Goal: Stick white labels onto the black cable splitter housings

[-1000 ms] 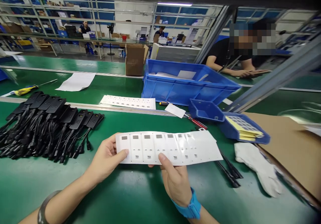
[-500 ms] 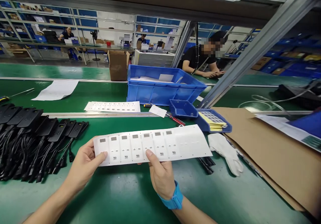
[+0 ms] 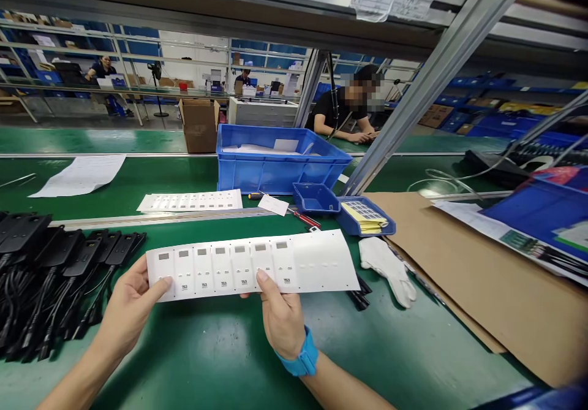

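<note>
A long white label sheet with a row of grey rectangles and small print is held above the green bench. My left hand pinches its left end, thumb on top. Near the middle of its lower edge, my right hand grips the sheet with the thumb on the front and fingers behind; a blue wrist strap circles that wrist. The sheet's right end, with no grey rectangles on it, sticks out beyond my right hand. Black cable ends show partly from under it.
Black devices with cables are heaped at left. Behind lie more label sheets, a large blue bin, a small blue tray and another tray with yellow-backed labels. A white glove and cardboard lie right. A co-worker sits beyond.
The camera view has turned somewhat to the right, so most things appear further left. Both hands keep their hold on the label sheet, with little change in grip.
</note>
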Demonstrator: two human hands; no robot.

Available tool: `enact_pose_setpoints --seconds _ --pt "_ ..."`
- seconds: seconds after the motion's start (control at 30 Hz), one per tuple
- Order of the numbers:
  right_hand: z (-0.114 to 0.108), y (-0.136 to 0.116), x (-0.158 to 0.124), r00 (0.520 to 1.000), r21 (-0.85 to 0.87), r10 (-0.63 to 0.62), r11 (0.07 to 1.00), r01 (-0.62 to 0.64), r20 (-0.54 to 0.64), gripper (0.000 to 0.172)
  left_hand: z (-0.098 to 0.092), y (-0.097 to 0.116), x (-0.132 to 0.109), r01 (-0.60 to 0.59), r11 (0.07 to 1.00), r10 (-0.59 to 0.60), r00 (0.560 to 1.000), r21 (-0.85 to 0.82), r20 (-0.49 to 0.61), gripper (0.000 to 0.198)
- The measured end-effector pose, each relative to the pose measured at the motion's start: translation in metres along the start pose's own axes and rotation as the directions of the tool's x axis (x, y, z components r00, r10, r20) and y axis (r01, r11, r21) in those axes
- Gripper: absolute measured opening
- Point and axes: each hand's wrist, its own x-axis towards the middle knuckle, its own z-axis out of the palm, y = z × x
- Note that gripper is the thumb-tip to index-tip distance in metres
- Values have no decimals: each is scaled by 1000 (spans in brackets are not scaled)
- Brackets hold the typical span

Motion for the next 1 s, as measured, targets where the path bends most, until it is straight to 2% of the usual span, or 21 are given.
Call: enact_pose_setpoints --seconds 0.17,0.2,0.23,0.27,0.3,0.33,0.37,0.4,0.47,0.57,0.6,0.67,0.73,0.8,0.87,0.93,1.0 --pt "3 -2 3 999 11 16 1000 -16 -39 37 1 0 4 -21 1000 21 1000 3 -14 59" --pt "3 -3 4 998 -4 68 998 -68 -3 36 0 -1 6 -42 999 42 999 14 -16 55" --pt "4 -4 6 984 -39 159 987 -157 81 37 -2 -2 8 -69 997 70 997 33 -22 51" --pt "4 -5 7 940 -100 276 960 -260 199 38 -3 -3 10 -100 993 101 994 60 -31 47" --pt "3 -6 9 869 -184 385 921 -343 310 40 -5 -5 13 -129 987 133 990 96 -43 44" --pt "2 -7 11 798 -267 460 885 -380 390 40 -7 -7 15 -151 979 160 986 137 -56 42" --pt "-1 -9 14 763 -322 489 868 -378 424 40 -10 -9 18 -166 970 180 981 177 -68 41" --pt "-4 -11 17 769 -330 477 873 -359 425 41 -12 -10 20 -176 961 196 978 212 -78 40" --pt "-14 -17 24 810 -216 420 907 -361 409 46 -16 -13 25 -186 948 214 973 257 -88 39" --pt "-29 -27 34 789 113 323 891 -439 523 62 -22 -17 29 -197 941 229 969 274 -89 39" --pt "-32 -30 37 808 214 270 876 -431 524 64 -24 -19 31 -197 941 229 969 275 -89 40" --pt "-33 -32 42 909 367 172 874 -319 380 59 -29 -25 35 -197 933 234 968 301 -91 43" --pt "-31 -26 47 982 374 128 912 -171 138 45 -34 -31 40 -195 892 249 965 407 -82 44" --pt "-31 -14 52 996 189 86 979 -78 -36 34 -38 -38 43 -189 825 258 964 533 -57 41" --pt "-34 -1 59 996 -148 13 989 -26 -84 25 -40 -42 45 -186 780 251 967 597 -27 38" --pt "-40 10 64 996 -486 -85 872 58 -35 19 -40 -44 45 -193 777 253 967 600 -16 35" --pt "-46 15 67 988 -700 -148 701 138 47 19 -40 -44 45 -202 779 261 965 594 -14 33"
